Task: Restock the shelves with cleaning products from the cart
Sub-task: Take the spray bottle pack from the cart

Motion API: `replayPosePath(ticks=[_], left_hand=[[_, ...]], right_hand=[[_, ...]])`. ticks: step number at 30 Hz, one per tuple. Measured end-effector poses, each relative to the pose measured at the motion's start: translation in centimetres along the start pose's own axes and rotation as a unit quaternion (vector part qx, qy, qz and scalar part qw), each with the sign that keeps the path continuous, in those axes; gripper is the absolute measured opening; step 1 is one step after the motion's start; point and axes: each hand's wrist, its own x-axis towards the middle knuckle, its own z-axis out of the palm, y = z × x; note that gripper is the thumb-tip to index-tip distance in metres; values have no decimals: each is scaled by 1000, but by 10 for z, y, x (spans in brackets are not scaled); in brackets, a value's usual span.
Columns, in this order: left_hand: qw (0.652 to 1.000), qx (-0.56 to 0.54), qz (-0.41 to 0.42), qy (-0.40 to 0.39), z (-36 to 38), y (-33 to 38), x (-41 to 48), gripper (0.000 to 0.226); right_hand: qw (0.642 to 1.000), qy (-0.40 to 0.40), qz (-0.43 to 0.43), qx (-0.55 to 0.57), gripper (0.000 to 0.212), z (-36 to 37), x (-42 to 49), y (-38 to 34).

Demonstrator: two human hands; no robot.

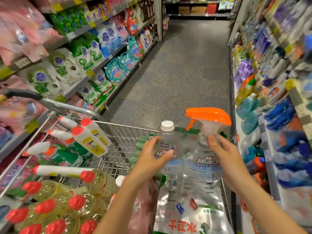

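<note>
Lifting step: left hand (pixel 152 159) grips the capped bottle (pixel 167 147), right hand (pixel 224 157) pinches the spray bottle (pixel 205 164) at its neck. Next it probably goes onto the blurred right shelf (pixel 267 149).

Right-hand shelves (pixel 268 154) blurred, silver pouch (pixel 207 196) cut off at bottom edge

Aisle evenly and brightly lit; shadows soft. Heavy motion blur on shelving (pixel 55 53) left of the left hand (pixel 150 159) and right of the right hand (pixel 224 154), with wide-angle bending at both edges. The bottle pack (pixel 207 162) held between the hands reads sharp. Glare on silver pouch (pixel 190 210) beneath them.
</note>
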Motion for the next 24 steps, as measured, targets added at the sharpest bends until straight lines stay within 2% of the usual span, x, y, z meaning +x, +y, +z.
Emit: replayPosePath(ticks=[2, 4, 8, 12, 17, 19, 21, 24], left_hand=[[997, -11, 68, 16, 1, 7, -2, 30], [993, -28, 101, 50, 3, 12, -5, 22], [982, -78, 133, 106, 6, 23, -12, 24], [975, -147, 125, 109, 2, 32, -20, 34], [977, -129, 134, 100, -6, 46, -25, 37], [978, -108, 151, 96, -10, 51, -28, 34], [979, -90, 157, 89, -12, 55, -33, 21], [977, -111, 163, 80, -9, 57, -44, 14]], right_hand=[[1000, -4, 4, 28, 29, -2, 4, -14], [999, -16, 11, 32, 33, -4, 7, -26], [999, -27, -7, 16, 46, -6, 5, -42], [997, -70, -19, 11, 45, -13, -6, -40], [999, 4, -26, 47, 23, -3, -18, -36], [997, 19, -25, 68, 19, -1, -22, -39], [996, 23, -21, 89, 18, -2, -29, -44], [995, 31, -31, 90, 20, -3, -49, -52]])
